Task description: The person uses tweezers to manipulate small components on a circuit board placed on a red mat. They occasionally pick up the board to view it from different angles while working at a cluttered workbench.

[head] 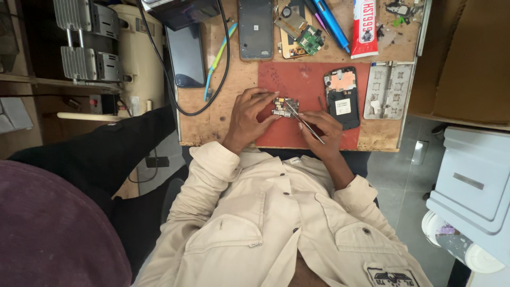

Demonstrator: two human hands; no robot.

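Observation:
My left hand (pixel 249 114) pins a small phone circuit board (pixel 283 106) against the red work mat (pixel 297 79) with its fingertips. My right hand (pixel 321 127) grips metal tweezers (pixel 303 118), whose tips touch the board from the right. An opened black phone body (pixel 341 96), copper and white inside, lies just right of the hands on the mat. Both cream sleeves reach up from the bottom of the view.
On the wooden bench lie a metal jig plate (pixel 388 89), a red and white tube (pixel 364 26), a blue pen (pixel 330 21), a green circuit board (pixel 310 39), a grey phone back (pixel 255 27), a dark phone (pixel 186 53) and a black cable (pixel 226 64). Someone in dark clothing (pixel 69 180) is at left.

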